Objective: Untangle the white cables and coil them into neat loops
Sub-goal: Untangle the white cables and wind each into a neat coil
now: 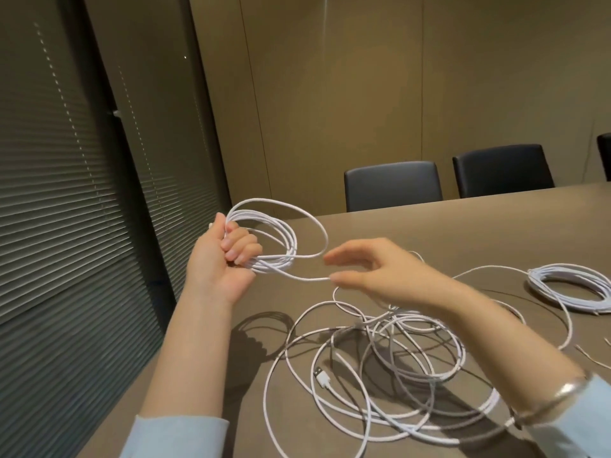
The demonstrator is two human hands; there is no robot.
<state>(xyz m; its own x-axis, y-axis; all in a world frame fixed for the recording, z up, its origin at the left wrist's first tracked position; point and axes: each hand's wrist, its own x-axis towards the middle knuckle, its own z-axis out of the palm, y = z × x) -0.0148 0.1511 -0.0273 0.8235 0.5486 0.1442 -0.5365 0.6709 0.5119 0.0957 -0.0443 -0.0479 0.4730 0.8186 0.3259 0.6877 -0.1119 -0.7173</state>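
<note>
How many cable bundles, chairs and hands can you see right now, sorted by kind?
White cable bundles: 3 (coil held in the left hand, loose tangle on the table, finished coil lying at the right)
Black chairs: 3 (full backs; a sliver at the frame edge)
Hands: 2 (left hand, right hand)
Total: 8

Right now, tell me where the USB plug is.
In the head view, the USB plug lies on the table, low and centre, inside the tangled white cable, below the right hand.
</note>
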